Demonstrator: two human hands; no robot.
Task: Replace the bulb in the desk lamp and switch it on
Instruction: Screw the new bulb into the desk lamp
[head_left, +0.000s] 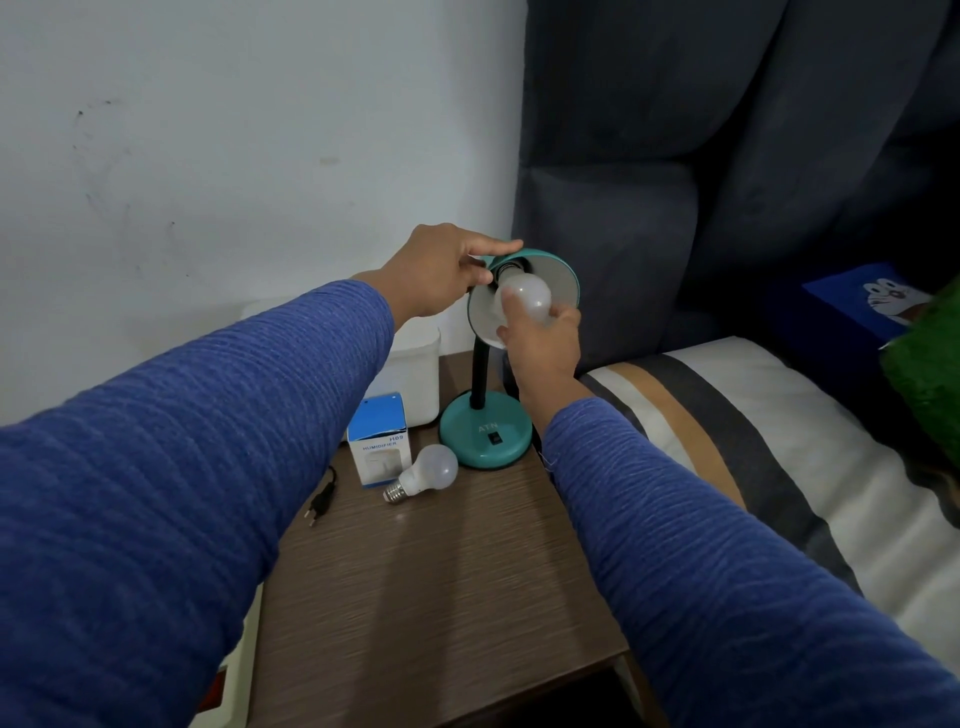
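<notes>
1. The left hand (441, 270) is gripping the teal shade (563, 270) of the lamp (485, 436) at its upper rim, with the forefinger lying stretched along the top edge and the other fingers curling behind the socket end.
2. The right hand (543, 343) is reaching up from below, its fingers closing round a white bulb (524, 296) that is sitting in the mouth of the shade, base toward the socket (506, 270).
3. How far that bulb's base is sitting in the socket cannot be told, since the thread is hidden.
4. The shade is tilting toward the camera, showing its pale inner face, and its black neck (479, 374) is rising from a round teal base (485, 439).
5. The base is standing on a brown wood-grain table (441, 597), near the back right corner, with a black switch (496, 439) showing on its top.
6. A second bulb (423, 473) is lying on its side on the table, just in front of the base and to its left, screw thread pointing toward the camera.
7. A small blue-and-white box (379, 441) is standing just beside that spare bulb, and a white bin (415, 374) is sitting behind it against the wall (234, 130).
8. A black plug (322, 501) is lying loose on the table near the left sleeve (182, 467).
9. A bed (753, 441) with striped bedding is lying just to the right of the table, backed by a dark padded headboard (701, 156).
</notes>
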